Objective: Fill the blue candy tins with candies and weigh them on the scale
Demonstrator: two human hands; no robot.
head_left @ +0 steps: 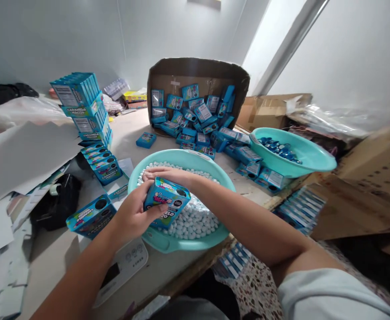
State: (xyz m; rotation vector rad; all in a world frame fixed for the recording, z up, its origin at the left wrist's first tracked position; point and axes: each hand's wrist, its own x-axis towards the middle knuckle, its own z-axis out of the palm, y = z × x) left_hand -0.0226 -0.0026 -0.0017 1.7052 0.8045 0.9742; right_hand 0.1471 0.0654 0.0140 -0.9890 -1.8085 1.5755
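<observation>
My left hand point(136, 215) is closed around a blue candy box point(173, 204), tilted above the near left part of a turquoise basin point(188, 244). Small white candies point(195, 224) fill much of the basin. My right hand point(164, 172) reaches across into these candies, behind the box. Its fingers look curled and pressed together, partly covered by the box; whatever they hold is hidden. Left of my left wrist stands another blue candy box point(93, 215). A white scale point(136, 258) lies under my left forearm.
Blue boxes point(203, 113) spill from a tipped cardboard carton point(208, 66) behind the basin. A tall stack of boxes point(86, 111) stands at left. On the right, a second turquoise basin point(310, 158) holds dark blue shiny pieces point(279, 149). White cardboard sheets point(24, 155) cover the far left.
</observation>
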